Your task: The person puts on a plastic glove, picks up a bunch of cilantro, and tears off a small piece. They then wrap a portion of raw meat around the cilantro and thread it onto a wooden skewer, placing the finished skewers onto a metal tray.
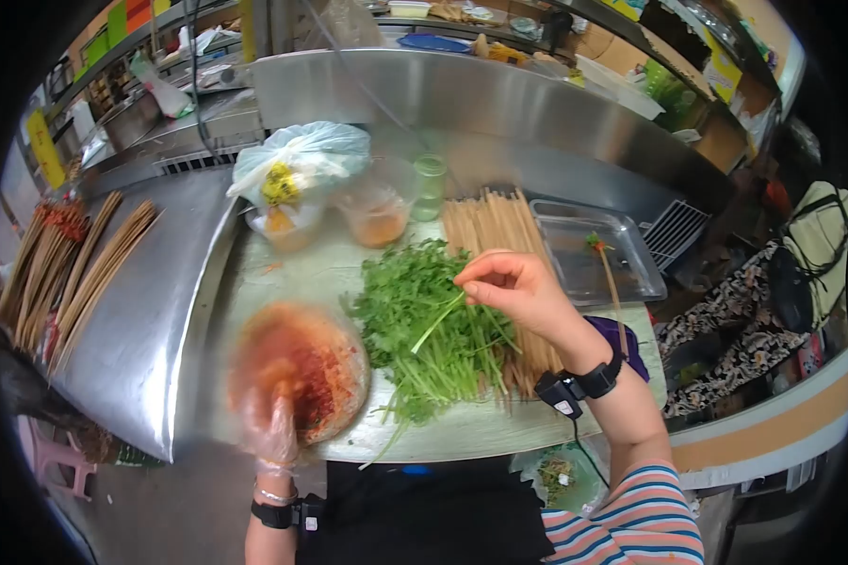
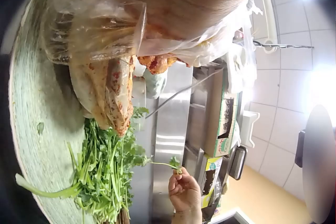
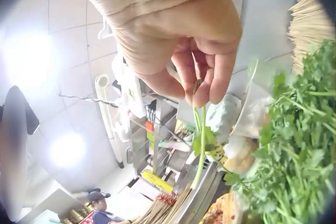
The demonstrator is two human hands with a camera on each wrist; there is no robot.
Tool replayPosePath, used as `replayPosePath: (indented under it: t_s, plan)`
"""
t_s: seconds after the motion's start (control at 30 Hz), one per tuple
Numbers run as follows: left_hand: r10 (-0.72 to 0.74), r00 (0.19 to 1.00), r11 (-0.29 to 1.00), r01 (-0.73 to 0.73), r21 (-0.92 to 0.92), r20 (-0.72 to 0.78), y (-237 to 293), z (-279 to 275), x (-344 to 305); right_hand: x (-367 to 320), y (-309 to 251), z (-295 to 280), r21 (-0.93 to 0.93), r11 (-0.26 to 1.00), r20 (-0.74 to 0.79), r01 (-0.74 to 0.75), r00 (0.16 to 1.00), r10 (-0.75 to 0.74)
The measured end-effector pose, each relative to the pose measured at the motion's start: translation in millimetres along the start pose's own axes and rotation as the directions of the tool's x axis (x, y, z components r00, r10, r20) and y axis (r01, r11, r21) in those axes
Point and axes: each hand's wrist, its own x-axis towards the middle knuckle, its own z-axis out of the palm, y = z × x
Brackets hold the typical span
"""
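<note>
My right hand (image 1: 513,287) pinches a thin green cilantro sprig (image 1: 438,323) between thumb and fingertips, held up over the cilantro pile (image 1: 396,287). In the right wrist view, the sprig's stem (image 3: 200,150) hangs from the fingertips with a small leaf. My left hand (image 1: 273,419), in a clear plastic glove, reaches into a bowl (image 1: 350,367) of red, chili-coated food (image 1: 316,395). Its fingers are blurred and partly hidden there, and I cannot tell what they grip. Red sauce smears the bowl's wall (image 2: 115,92) in the left wrist view.
Bare wooden skewers (image 1: 490,221) lie behind the cilantro. A clear tray (image 1: 561,254) sits right, with one loaded skewer (image 1: 615,282) over its edge. Bagged tubs (image 1: 301,155) and a green jar (image 1: 429,184) stand behind. Loaded skewers (image 1: 42,254) rest on the metal counter (image 1: 151,301).
</note>
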Motion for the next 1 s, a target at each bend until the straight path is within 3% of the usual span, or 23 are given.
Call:
replayPosePath:
  t_s: [0.03, 0.1, 0.13, 0.23, 0.33, 0.37, 0.43, 0.53, 0.57, 0.63, 0.67, 0.73, 0.83, 0.9, 1.0]
  plan:
    - [-0.013, 1.0, 1.0, 0.013, 0.014, 0.002, 13.0, 3.2, 2.7, -0.9, -6.1, 8.0, -0.02, 1.0, 0.031, 0.018, 0.999, -0.018]
    - [0.073, 0.992, 0.973, -0.093, 0.211, 0.102, 50.4, 6.2, 13.4, -3.2, -21.1, 23.6, -0.051, 0.998, 0.101, 0.021, 0.995, -0.016]
    - [0.052, 0.993, 0.986, -0.068, 0.153, 0.107, 65.0, 11.5, 16.2, -3.7, -31.1, 31.3, -0.085, 0.996, 0.14, 0.036, 0.99, -0.024]
    - [0.201, 0.916, 0.899, -0.313, 0.305, 0.349, 99.7, 24.5, 27.6, -2.9, -45.6, 54.7, -0.19, 0.966, 0.26, 0.176, 0.958, -0.124]
    - [0.019, 0.883, 0.935, -0.182, 0.305, 0.469, 109.4, 40.2, 23.4, -0.3, -46.2, 79.0, -0.196, 0.928, 0.34, 0.317, 0.909, -0.239]
    - [0.08, 0.872, 0.926, -0.245, 0.288, 0.483, 106.8, 43.7, 22.1, -0.3, -46.2, 85.3, -0.187, 0.918, 0.354, 0.349, 0.896, -0.268]
    - [-0.01, 0.845, 0.879, -0.248, 0.407, 0.535, 110.9, 42.9, 21.5, -1.7, -49.4, 92.2, -0.163, 0.938, 0.347, 0.307, 0.908, -0.237]
    - [-0.218, 0.869, 0.958, 0.103, 0.269, 0.444, 103.4, 36.2, 19.5, -5.4, -34.9, 98.7, -0.042, 0.97, 0.256, 0.24, 0.941, -0.221]
    - [-0.269, 0.876, 0.959, 0.28, 0.033, 0.4, 100.1, 36.1, 18.1, -6.2, -20.6, 100.9, -0.003, 0.971, 0.216, 0.239, 0.948, -0.233]
    - [-0.391, 0.851, 0.733, 0.519, -0.439, 0.351, 93.4, 38.0, 14.9, -8.9, -1.9, 110.4, 0.056, 0.966, 0.153, 0.252, 0.954, -0.258]
    - [-0.385, 0.854, 0.686, 0.519, -0.51, 0.351, 91.3, 38.4, 14.6, -12.1, 4.8, 116.5, 0.073, 0.963, 0.128, 0.26, 0.955, -0.267]
    - [-0.346, 0.873, 0.718, 0.482, -0.502, 0.344, 78.2, 34.7, 14.2, -15.8, 9.9, 123.3, 0.091, 0.951, 0.12, 0.295, 0.945, -0.304]
    - [-0.376, 0.874, 0.734, 0.484, -0.477, 0.309, 68.3, 25.4, 12.6, -6.7, 12.3, 118.8, -0.043, 0.898, 0.107, 0.439, 0.895, -0.432]
    - [-0.417, 0.862, 0.697, 0.507, -0.507, 0.287, 66.8, 18.8, 16.5, -5.4, -1.4, 99.0, -0.02, 0.943, 0.044, 0.331, 0.943, -0.33]
    - [-0.442, 0.858, 0.674, 0.51, -0.534, 0.26, 72.5, 20.6, 18.4, -8.0, -8.3, 95.5, -0.237, 0.84, 0.159, 0.488, 0.873, -0.461]
